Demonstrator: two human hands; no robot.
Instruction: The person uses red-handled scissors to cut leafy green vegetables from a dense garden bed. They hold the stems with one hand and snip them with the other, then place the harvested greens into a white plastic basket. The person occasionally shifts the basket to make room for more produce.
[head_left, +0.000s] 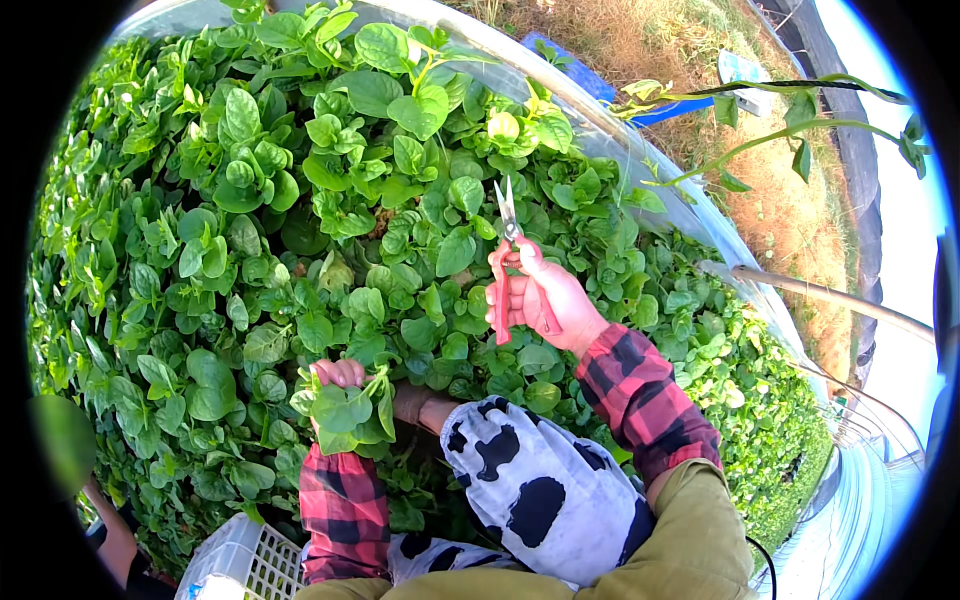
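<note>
My right hand (551, 300) grips garden snips (506, 225) with red handles and a coiled spring. Their pointed metal blades are slightly apart over the foliage, with no stem between them. Lower and to the left, my left hand (337, 373) holds a small bunch of cut-looking leafy green shoots (349, 412), whose leaves hide most of the palm. Around both hands grows a dense bed of broad-leaved greens (367, 304), perhaps Malabar spinach. Red-and-black checked sleeve covers are on both my forearms.
A white plastic crate (244, 559) stands at the lower left, near another person's arm (116, 536). Cow-print cloth (517, 472) covers a limb between my arms. Clear plastic sheeting (622, 142) borders the bed, with a metal pole (832, 296) and vines (772, 146) at right.
</note>
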